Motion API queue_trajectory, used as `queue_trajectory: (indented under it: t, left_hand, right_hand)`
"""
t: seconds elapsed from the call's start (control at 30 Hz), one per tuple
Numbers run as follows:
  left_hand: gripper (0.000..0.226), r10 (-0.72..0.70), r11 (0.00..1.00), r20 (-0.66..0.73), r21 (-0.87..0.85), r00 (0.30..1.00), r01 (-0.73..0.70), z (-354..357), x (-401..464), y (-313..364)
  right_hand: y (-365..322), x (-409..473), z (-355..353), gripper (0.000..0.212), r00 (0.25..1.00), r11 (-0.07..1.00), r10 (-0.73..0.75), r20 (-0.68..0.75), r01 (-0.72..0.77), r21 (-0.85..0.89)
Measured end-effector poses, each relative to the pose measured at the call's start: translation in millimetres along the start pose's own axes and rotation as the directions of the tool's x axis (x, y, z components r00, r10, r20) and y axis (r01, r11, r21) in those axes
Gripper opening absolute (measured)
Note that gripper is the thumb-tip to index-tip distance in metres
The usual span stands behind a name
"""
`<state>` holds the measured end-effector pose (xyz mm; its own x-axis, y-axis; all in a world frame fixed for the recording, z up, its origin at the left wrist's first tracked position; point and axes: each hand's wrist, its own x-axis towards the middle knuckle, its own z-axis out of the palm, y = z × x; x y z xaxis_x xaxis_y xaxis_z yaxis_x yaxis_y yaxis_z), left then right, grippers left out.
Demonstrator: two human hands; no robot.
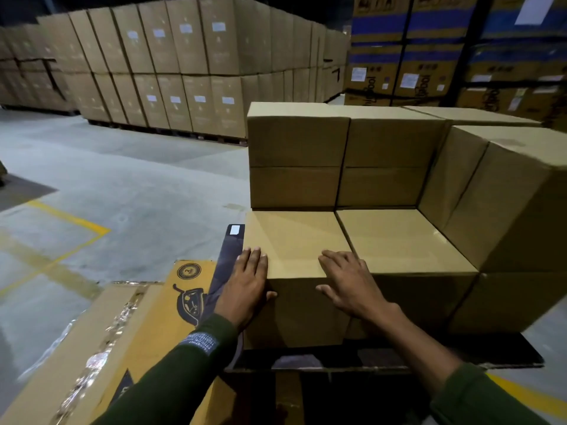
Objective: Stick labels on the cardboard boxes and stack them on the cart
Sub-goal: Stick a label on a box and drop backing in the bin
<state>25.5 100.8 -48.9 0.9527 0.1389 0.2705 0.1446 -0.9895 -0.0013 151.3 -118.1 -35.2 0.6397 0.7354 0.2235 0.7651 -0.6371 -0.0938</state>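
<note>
1. Both hands lie flat, fingers straight, gripping nothing: left hand (245,283) on the left edge and right hand (346,283) on top of the front box (294,240).
2. That box sits on the cart (445,354), so stacking is under way (probably squaring it up).
3. Beyond, stacked boxes (346,154) rise; no label shows, so labelling probably comes next.

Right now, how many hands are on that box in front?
2. The left hand rests on the front box's near left corner, fingers straight on top. The right hand lies flat on its top by the front edge. No other hands show.
</note>
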Motion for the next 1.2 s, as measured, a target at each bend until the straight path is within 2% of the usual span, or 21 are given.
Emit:
queue_trajectory:
  t: [0.4, 0.9, 1.2]
  left_hand:
    - [0.085, -0.020, 1.000, -0.017, 0.001, 1.000, 0.020, 3, 6, 5]
    - [0.085, -0.059, 0.998, 0.043, 0.006, 0.997, 0.059, 1, 8, 9]
    - [0.084, -0.056, 0.998, 0.017, -0.004, 0.998, 0.056, -3, 9, 10]
  right_hand:
    - [20, 5, 1, 0.067, 1.000, 0.999, 0.016, 0.007, -0.017, 0.041]
    - [29, 5, 0, 0.065, 0.997, 0.989, 0.022, 0.072, -0.032, 0.142]
    - [27, 7, 2, 0.067, 0.996, 0.991, 0.050, 0.074, -0.059, 0.120]
